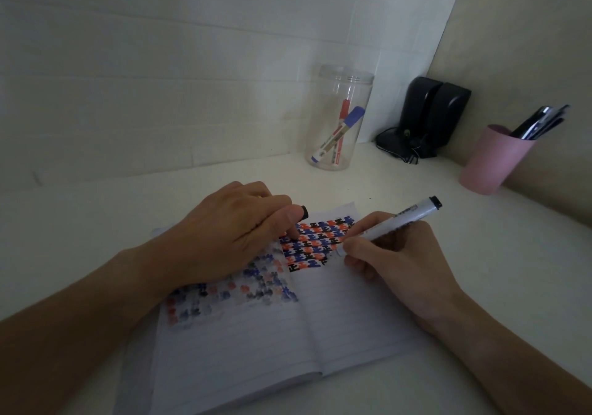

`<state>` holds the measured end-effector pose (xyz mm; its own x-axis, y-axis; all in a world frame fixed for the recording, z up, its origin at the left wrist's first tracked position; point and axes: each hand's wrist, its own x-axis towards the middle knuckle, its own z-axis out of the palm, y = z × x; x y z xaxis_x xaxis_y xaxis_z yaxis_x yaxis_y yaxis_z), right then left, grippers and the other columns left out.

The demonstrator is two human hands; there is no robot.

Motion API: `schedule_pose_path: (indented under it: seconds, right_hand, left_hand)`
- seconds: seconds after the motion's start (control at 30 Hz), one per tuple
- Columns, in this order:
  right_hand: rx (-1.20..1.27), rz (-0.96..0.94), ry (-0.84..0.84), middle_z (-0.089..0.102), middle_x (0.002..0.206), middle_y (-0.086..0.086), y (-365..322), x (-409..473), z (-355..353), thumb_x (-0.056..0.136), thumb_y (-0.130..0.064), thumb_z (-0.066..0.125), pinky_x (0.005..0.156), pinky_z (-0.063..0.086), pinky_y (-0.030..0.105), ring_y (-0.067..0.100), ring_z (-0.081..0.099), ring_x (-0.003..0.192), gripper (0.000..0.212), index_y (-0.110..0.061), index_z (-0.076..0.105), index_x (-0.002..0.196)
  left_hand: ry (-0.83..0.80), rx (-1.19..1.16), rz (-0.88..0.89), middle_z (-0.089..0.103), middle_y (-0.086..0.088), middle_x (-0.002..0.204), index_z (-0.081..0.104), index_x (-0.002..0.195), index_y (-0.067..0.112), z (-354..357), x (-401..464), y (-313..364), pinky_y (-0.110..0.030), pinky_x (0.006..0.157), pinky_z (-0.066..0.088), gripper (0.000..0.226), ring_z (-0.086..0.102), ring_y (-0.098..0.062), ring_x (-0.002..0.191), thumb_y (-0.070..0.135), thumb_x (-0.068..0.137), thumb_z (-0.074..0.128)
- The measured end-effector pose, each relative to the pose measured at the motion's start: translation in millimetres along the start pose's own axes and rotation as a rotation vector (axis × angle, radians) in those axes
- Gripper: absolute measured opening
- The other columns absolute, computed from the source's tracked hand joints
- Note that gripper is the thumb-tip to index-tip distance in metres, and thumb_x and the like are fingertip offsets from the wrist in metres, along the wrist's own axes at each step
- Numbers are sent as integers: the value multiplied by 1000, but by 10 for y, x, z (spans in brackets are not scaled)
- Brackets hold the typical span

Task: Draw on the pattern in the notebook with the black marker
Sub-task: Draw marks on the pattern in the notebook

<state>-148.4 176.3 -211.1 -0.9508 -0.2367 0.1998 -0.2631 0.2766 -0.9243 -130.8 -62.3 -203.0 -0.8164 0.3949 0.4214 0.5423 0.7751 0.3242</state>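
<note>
An open lined notebook (320,325) lies on the white desk. A red, blue and black pattern (315,241) fills the top of its right page; a faded copy shows through on the left page. My right hand (397,261) grips the black marker (394,222), whose tip touches the pattern's right edge and whose black end points up and right. My left hand (234,232) presses on the left page, its index finger on the pattern, with the marker's black cap (304,211) held between thumb and fingers.
A clear plastic jar (339,120) with a red and a blue marker stands behind the notebook. Black speakers (432,116) fill the corner. A pink cup (493,158) with pens is at the right by the wall.
</note>
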Motion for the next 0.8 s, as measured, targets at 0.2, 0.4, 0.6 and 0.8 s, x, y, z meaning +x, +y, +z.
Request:
schedule_pose_path:
  seconds: [0.2,0.4,0.6,0.8]
  right_hand:
    - [-47,-21,-25,74,66,11,-16,-16,10,78,-4,78,56,55,21,16,70,59,7,-8,75,74]
    - [-39,-40,-39,75,67,11,-21,-25,8,79,-3,77,56,55,21,16,70,60,8,-9,75,74]
    - [-94,-13,15,72,62,8,7,1,15,74,-9,77,57,56,26,16,66,57,5,-11,73,71]
    - [-49,-2,7,69,60,12,25,13,11,75,-8,76,56,54,26,16,64,55,5,-10,72,71]
  left_hand:
    - [3,5,11,55,21,80,69,96,34,0,2,1,-8,79,30,57,49,10,91,54,100,16]
    - [0,7,6,59,18,83,69,98,35,4,4,-5,-12,81,33,59,51,5,92,56,100,14]
    - [2,8,8,61,14,84,69,97,34,0,1,-4,-10,82,31,58,50,6,93,55,100,15]
    - [-11,16,9,60,15,84,69,99,35,-6,-1,-4,-14,82,33,56,51,2,91,54,101,16]
